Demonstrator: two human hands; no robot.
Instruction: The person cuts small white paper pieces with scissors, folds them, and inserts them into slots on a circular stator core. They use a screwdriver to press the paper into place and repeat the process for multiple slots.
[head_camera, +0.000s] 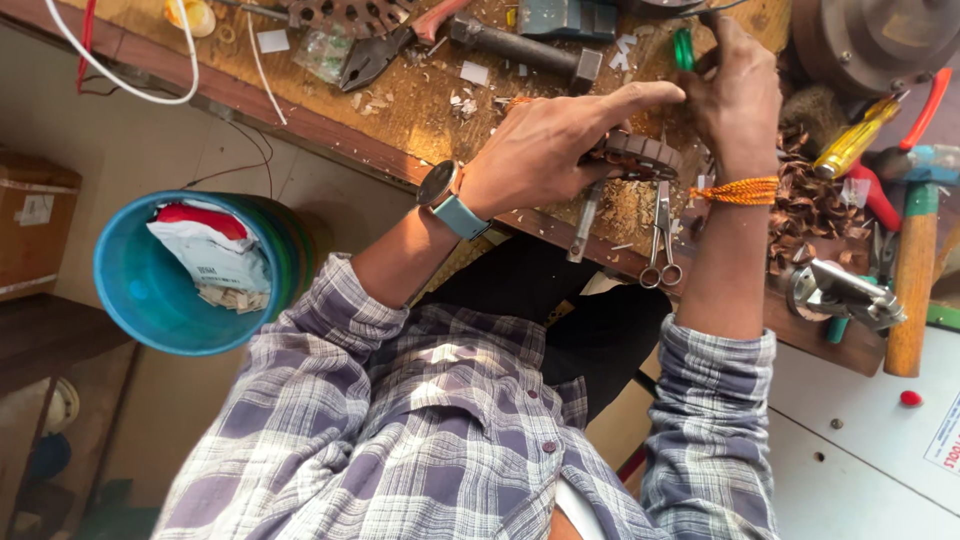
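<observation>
My left hand (560, 140), with a watch on its wrist, lies flat on a dark round slotted metal core (645, 155) and grips it against the wooden workbench (330, 125). My right hand (738, 95), with an orange thread around its wrist, is curled just beyond the core. Its fingertips pinch a small green piece (683, 48). What the green piece is I cannot make out. The two hands almost touch above the core, and the core's near side is hidden under my left fingers.
Scissors (660, 240) and a spanner (585, 225) lie at the bench's near edge. Pliers (385, 50), a yellow screwdriver (855, 140), a wooden-handled hammer (910, 280) and copper-coloured scraps (815, 205) crowd the bench. A blue bucket (150, 300) of rubbish stands on the floor at left.
</observation>
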